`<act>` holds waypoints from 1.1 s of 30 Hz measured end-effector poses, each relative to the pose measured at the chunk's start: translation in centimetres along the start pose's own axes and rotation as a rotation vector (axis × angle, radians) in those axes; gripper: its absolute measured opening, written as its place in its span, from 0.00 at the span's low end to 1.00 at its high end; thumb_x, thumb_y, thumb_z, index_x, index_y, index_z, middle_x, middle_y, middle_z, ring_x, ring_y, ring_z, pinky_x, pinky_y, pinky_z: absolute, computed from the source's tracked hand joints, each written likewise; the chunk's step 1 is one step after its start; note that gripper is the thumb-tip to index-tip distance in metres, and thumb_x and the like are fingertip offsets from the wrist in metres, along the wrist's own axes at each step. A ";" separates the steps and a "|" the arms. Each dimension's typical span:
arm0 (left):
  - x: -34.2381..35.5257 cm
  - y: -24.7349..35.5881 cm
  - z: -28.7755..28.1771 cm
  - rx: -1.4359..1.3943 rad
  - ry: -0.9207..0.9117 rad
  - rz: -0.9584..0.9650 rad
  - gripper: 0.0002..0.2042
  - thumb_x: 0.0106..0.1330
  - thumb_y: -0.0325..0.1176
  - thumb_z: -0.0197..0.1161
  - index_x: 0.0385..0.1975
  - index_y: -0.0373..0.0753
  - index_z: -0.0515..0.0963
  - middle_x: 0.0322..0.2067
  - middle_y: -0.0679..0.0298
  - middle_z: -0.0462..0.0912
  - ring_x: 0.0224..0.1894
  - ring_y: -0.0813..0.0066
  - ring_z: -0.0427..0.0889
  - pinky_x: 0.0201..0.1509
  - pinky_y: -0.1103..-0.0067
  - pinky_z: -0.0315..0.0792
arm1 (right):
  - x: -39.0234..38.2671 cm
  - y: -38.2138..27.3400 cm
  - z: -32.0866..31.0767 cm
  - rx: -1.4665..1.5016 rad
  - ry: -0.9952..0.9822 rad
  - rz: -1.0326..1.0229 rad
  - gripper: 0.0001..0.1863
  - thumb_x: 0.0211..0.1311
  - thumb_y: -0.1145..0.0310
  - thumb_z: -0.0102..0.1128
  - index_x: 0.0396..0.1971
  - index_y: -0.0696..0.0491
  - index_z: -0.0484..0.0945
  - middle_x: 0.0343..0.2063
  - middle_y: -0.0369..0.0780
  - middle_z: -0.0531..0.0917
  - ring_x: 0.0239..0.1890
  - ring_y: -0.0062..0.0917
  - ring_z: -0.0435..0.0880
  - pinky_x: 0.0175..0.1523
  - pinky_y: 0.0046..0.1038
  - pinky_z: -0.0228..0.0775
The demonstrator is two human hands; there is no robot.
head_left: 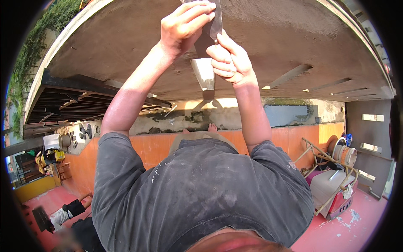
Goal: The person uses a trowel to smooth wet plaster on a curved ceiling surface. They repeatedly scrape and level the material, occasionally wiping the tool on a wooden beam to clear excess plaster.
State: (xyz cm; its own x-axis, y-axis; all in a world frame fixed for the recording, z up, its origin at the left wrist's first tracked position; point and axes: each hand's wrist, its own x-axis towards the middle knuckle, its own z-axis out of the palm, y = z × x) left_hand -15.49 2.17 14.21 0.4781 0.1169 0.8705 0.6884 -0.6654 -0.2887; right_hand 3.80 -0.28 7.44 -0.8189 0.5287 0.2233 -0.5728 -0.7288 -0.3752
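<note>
Near the top of the head view, a pointed metal trowel [216, 26] is held up in front of a brown plastered wall [138, 33]. My right hand [231, 62] is closed around its handle, which the fingers mostly hide. My left hand [183, 27] is raised beside the blade, its fingers bent and pressed together with the tips against the metal. The far end of the blade is partly hidden by those fingers and cut off by the frame edge. Below the hands, light comes through a rectangular opening [204, 72] in the wall.
A dark slatted metal grille [71, 101] stands at left. My bare feet [213, 127] are by the wall base, near an orange ledge [155, 145]. A tubular frame [321, 157] and bucket [346, 156] lie at right. Another person [86, 233] is at lower left.
</note>
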 end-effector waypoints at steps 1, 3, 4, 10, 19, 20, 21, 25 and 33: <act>-0.2 0.0 -0.4 0.010 -0.042 0.007 0.12 0.53 0.25 0.68 0.38 0.42 0.86 0.45 0.69 0.88 0.49 0.73 0.87 0.48 0.79 0.84 | -0.1 0.4 0.1 0.018 0.005 -0.011 0.16 0.83 0.61 0.41 0.66 0.36 0.64 0.15 0.31 0.64 0.08 0.13 0.57 0.11 0.15 0.51; -2.2 0.6 -0.4 -0.050 -0.129 0.003 0.13 0.54 0.25 0.67 0.40 0.43 0.86 0.46 0.70 0.88 0.50 0.74 0.87 0.47 0.79 0.85 | -1.2 2.3 -0.9 0.058 0.047 -0.037 0.18 0.83 0.61 0.40 0.67 0.34 0.64 0.15 0.31 0.64 0.08 0.13 0.57 0.10 0.15 0.52; -2.4 1.2 -0.7 -0.064 -0.168 0.006 0.13 0.54 0.25 0.67 0.40 0.44 0.86 0.46 0.70 0.88 0.50 0.74 0.87 0.47 0.79 0.85 | -1.4 3.0 -0.7 0.078 0.083 -0.051 0.18 0.83 0.61 0.40 0.67 0.34 0.64 0.15 0.31 0.64 0.08 0.13 0.57 0.10 0.15 0.52; 5.0 -0.3 -3.7 -0.093 0.059 -0.042 0.12 0.55 0.20 0.63 0.39 0.36 0.84 0.43 0.57 0.88 0.45 0.58 0.88 0.47 0.72 0.83 | 3.2 -0.8 3.8 -0.057 -0.176 -0.072 0.10 0.84 0.59 0.38 0.46 0.44 0.70 0.16 0.32 0.64 0.09 0.13 0.60 0.10 0.15 0.54; -12.5 9.0 -9.4 -0.379 -0.323 -0.269 0.11 0.57 0.23 0.65 0.40 0.40 0.83 0.54 0.62 0.85 0.50 0.62 0.86 0.64 0.61 0.77 | -7.7 7.6 2.0 -0.108 0.397 -0.351 0.17 0.83 0.61 0.39 0.65 0.45 0.65 0.17 0.32 0.65 0.10 0.12 0.59 0.12 0.15 0.56; -14.1 10.3 -9.7 -0.419 -0.323 -0.359 0.09 0.57 0.22 0.65 0.38 0.40 0.83 0.53 0.63 0.85 0.46 0.62 0.87 0.60 0.66 0.79 | -8.6 8.6 2.2 -0.209 0.540 -0.382 0.17 0.82 0.62 0.40 0.65 0.45 0.64 0.18 0.32 0.65 0.11 0.13 0.59 0.13 0.15 0.55; -15.5 11.6 -10.0 -0.485 -0.330 -0.431 0.09 0.58 0.22 0.65 0.38 0.39 0.83 0.54 0.63 0.85 0.47 0.61 0.86 0.58 0.67 0.79 | -9.2 10.0 3.1 -0.286 0.607 -0.392 0.17 0.81 0.63 0.42 0.65 0.45 0.65 0.18 0.32 0.64 0.10 0.13 0.59 0.13 0.16 0.55; -18.4 16.2 -10.4 -0.708 -0.327 -0.597 0.10 0.59 0.20 0.63 0.39 0.38 0.83 0.55 0.62 0.84 0.52 0.58 0.85 0.55 0.68 0.79 | -11.5 15.6 4.6 -0.513 0.818 -0.420 0.26 0.80 0.65 0.48 0.74 0.41 0.59 0.18 0.32 0.66 0.11 0.13 0.61 0.14 0.17 0.56; -18.9 22.4 -10.6 -1.021 -0.357 -0.760 0.10 0.62 0.18 0.62 0.41 0.35 0.83 0.56 0.56 0.84 0.54 0.59 0.86 0.56 0.70 0.80 | -16.2 21.3 5.4 -0.640 1.003 -0.472 0.32 0.78 0.67 0.50 0.78 0.42 0.54 0.19 0.32 0.68 0.13 0.15 0.65 0.17 0.19 0.59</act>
State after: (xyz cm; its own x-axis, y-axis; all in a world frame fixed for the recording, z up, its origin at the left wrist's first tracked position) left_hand -14.88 -22.75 -4.52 0.3825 0.7873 0.4835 0.2044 -0.5824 0.7868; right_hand 4.71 -26.67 0.67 0.0034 0.9764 -0.2158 -0.4511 -0.1911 -0.8718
